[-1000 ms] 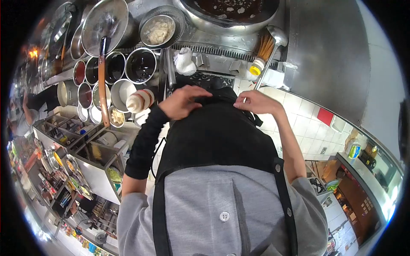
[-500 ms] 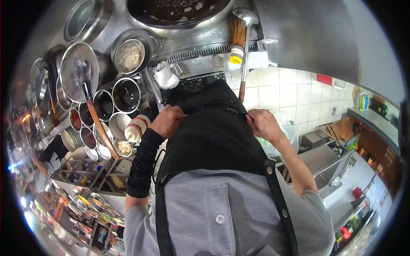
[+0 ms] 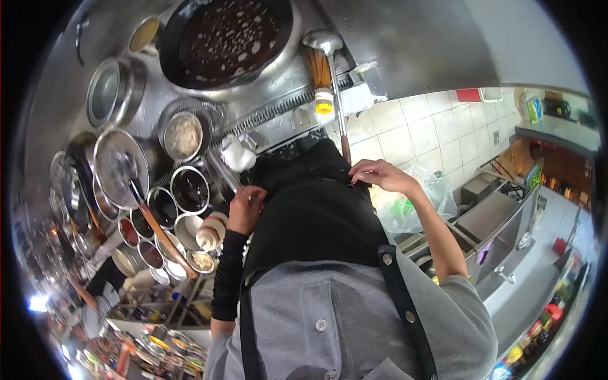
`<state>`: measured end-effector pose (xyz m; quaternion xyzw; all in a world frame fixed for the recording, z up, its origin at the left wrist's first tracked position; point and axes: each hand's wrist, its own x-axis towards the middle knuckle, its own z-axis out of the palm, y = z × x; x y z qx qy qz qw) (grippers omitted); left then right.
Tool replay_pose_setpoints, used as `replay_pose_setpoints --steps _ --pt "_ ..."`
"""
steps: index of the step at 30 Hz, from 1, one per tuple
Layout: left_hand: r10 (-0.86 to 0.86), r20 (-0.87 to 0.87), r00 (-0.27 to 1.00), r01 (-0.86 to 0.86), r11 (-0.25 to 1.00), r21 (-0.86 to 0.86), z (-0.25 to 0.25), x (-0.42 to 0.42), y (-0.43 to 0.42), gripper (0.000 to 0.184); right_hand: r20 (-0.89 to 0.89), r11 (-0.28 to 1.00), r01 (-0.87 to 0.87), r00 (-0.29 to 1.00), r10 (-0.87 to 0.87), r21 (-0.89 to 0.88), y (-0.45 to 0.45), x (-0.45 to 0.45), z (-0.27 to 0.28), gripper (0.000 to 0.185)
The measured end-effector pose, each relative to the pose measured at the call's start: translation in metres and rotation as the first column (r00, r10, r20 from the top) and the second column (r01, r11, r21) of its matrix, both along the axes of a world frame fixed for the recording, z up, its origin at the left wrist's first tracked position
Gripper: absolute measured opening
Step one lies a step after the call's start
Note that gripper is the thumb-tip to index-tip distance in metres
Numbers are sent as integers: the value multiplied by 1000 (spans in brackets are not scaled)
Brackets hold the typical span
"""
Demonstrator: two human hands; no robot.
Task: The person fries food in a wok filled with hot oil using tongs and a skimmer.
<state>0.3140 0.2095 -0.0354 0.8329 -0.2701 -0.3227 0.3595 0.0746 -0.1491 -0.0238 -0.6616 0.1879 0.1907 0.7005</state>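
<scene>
Lightly, the right hand point(image 3: 384, 177) pinches the apron point(image 3: 310, 225), the left hand point(image 3: 246, 210) half open alongside.

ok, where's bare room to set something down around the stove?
Biggest bare patch: steel surface, right of the ladle. Smaller: a strip bordered by the dark wok and the steel pot left of it. Crowded: left of the left hand, where round containers are packed close and a wooden handle passes over some.

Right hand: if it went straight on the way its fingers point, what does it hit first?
The black apron, most likely. The fingers of the right hand point inward at its side edge and look very near or already against it; depth makes actual contact hard to confirm.
</scene>
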Motion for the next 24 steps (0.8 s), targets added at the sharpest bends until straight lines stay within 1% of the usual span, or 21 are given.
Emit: replay_pose_setpoints --steps 1,4,5,6,7,8,10,11,12,13,14,15,16,18,19,22,24 --pt "-46 72 996 47 999 -15 -12 -1 8 8 -61 997 28 998 -24 72 -3 -6 -11 26" --pt "2 93 996 0 1000 -26 -19 -11 23 12 -32 995 78 996 -80 -67 2 -27 -37 26" --pt "3 100 995 -2 1000 -6 -26 -14 32 13 -10 984 62 998 -64 -170 7 -30 -43 25" --pt "2 106 994 -4 1000 18 -35 -17 43 14 24 966 161 987 -159 -201 17 -34 -51 23" --pt "-2 111 994 -3 999 46 -30 -14 43 15 57 919 260 965 -254 -296 29 -32 -46 22" --pt "10 61 998 -16 995 97 -25 -15 44 15 93 853 355 933 -347 -383 39 -29 -42 21" --pt "38 -38 999 -29 977 210 8 -21 30 15 122 762 443 889 -441 -472 46 -29 -51 21" --pt "-12 -27 1000 17 977 214 0 -19 41 14 136 710 482 863 -488 -513 48 -29 -57 22" --pt "-59 -16 998 61 974 219 -16 -18 57 13 91 728 476 860 -501 -493 48 -31 -66 23" --pt "-106 -5 994 104 969 223 -17 -12 57 13 47 745 471 858 -512 -472 46 -35 -80 23" --pt "-145 -53 988 153 956 250 -18 -5 57 14 7 762 464 856 -518 -452 42 -38 -96 24" --pt "-174 -102 979 196 941 276 -6 -3 48 16 37 738 489 843 -536 -465 40 -40 -116 26" --pt "-195 -152 969 234 925 300 4 -3 40 18 3 747 464 850 -526 -476 36 -41 -137 26" --pt "-138 -325 936 213 954 209 15 -6 32 21 -67 770 399 867 -493 -498 21 -42 -178 27" --pt "-113 -409 905 194 967 164 17 -6 30 22 -86 759 419 848 -524 -498 15 -41 -197 28" --pt "-107 -571 814 103 994 -38 -11 -1 57 24 -127 732 418 818 -561 -537 -4 -37 -262 29" --pt "-43 -673 739 91 995 35 -15 3 68 25 -163 718 427 788 -593 -550 -16 -28 -282 29"
